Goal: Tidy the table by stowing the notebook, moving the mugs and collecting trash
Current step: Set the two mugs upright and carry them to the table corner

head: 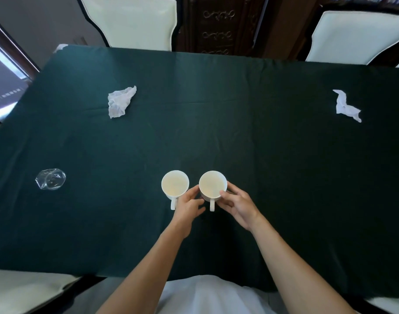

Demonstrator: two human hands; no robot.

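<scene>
While both mugs [175, 184] [212, 184] sit together near, right hand [238, 203] fingers clamp one, left hand [189, 206] fingers loosely apart between them; two tissues [120, 101] [347, 106], plastic wrapper [50, 178] left on bench [216, 132]; no notebook visible.

mugs [194, 189] side by side, tissues [120, 102] behind

Both my bare forearms reach forward, nearly parallel. My left hand [189, 206] curls loosely, fingers pointing right. My right hand [235, 203] cups inward, thumb up, fingers bent.
</scene>
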